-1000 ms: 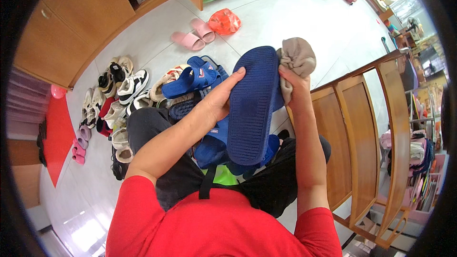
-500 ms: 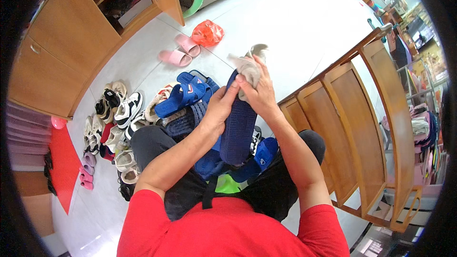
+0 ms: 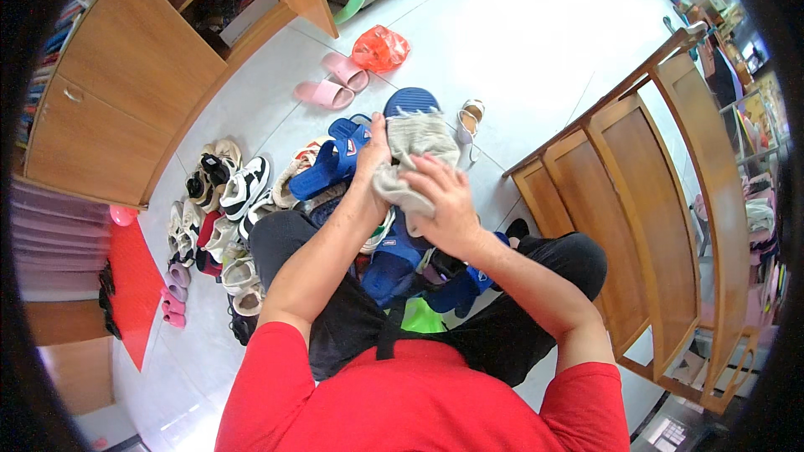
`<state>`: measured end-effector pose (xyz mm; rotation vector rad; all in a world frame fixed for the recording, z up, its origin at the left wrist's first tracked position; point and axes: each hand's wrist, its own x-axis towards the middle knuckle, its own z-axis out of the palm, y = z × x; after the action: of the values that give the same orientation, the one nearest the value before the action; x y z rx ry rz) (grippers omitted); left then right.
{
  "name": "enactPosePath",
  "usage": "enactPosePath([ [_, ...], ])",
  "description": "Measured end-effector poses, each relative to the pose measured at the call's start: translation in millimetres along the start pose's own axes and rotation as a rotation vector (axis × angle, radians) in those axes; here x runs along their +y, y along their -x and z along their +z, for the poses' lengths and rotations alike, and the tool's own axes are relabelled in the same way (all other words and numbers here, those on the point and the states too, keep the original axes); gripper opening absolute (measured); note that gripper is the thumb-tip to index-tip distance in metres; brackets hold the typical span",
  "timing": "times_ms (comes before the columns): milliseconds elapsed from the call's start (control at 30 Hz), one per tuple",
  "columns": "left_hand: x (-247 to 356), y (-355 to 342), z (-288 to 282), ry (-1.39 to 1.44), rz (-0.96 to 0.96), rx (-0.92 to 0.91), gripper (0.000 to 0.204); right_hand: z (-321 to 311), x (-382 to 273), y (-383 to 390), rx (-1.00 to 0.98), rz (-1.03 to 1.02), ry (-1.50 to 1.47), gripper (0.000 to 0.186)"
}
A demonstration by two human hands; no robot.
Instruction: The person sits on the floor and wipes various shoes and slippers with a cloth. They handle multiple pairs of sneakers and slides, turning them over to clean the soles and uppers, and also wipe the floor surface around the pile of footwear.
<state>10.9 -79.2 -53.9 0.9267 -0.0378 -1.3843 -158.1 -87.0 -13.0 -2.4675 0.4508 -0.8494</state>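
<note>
A dark blue slipper [image 3: 410,100] is in my left hand [image 3: 373,159], gripped along its left edge, with the ridged end pointing away from me. Over much of it lies a crumpled grey cloth [image 3: 423,136], which my right hand [image 3: 446,203] holds and presses with bent fingers. The slipper's near part is hidden by cloth and hands. Just left of my left hand, a blue slide [image 3: 322,169] rests on the shoe pile. Between my knees are another blue slide [image 3: 394,261] and more dark blue footwear [image 3: 459,291]. A white sandal [image 3: 471,120] stands right of the held slipper.
Several sneakers [image 3: 245,187] crowd the floor at left, near small pink shoes [image 3: 173,310]. Pink slippers [image 3: 325,95] and a red plastic bag [image 3: 381,48] lie ahead. A wooden cabinet [image 3: 126,75] borders the left; a slatted wooden furniture piece [image 3: 641,209] borders the right.
The slipper has tilted and turned, its ridged end now pointing away from me. The cloth has spread across it, and my right hand has come down nearer my body. The white sandal has come into sight.
</note>
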Motion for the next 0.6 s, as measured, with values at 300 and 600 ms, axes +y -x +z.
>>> enactPosePath([
  [300, -26, 38, 73, -0.161, 0.082, 0.043, 0.048, -20, 71, -32, 0.397, 0.399, -0.175, 0.048],
  [600, 9, 1, 25, -0.071, 0.083, -0.079, 0.064, 0, 15, 6, 0.046, 0.019, -0.103, 0.055],
])
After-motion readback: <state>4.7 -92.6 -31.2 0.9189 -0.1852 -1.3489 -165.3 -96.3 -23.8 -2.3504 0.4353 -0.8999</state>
